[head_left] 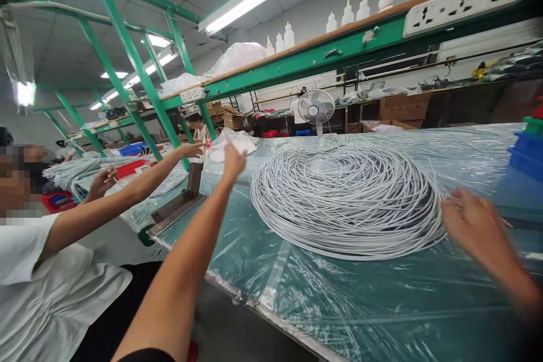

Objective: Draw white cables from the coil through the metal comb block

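Observation:
A wide, flat coil of thin white cable [339,198] lies on the plastic-covered table. At its right edge is my right hand [473,223], somewhat blurred, with fingers curled at the cable. A thin end sticks out behind that hand. My left hand [234,159] is stretched out past the coil's left side, in front of a white plastic bag [244,144]. Its thumb and a finger stand apart, and I see nothing held in it. A dark metal bracket [182,203] sits at the table edge, left of my left forearm.
A co-worker's arm [136,189] reaches in from the left, one hand close to mine. Blue bins [526,153] stand at the right edge. A green shelf beam [297,62] with white bottles [289,37] crosses above. Behind the table is a fan [316,106].

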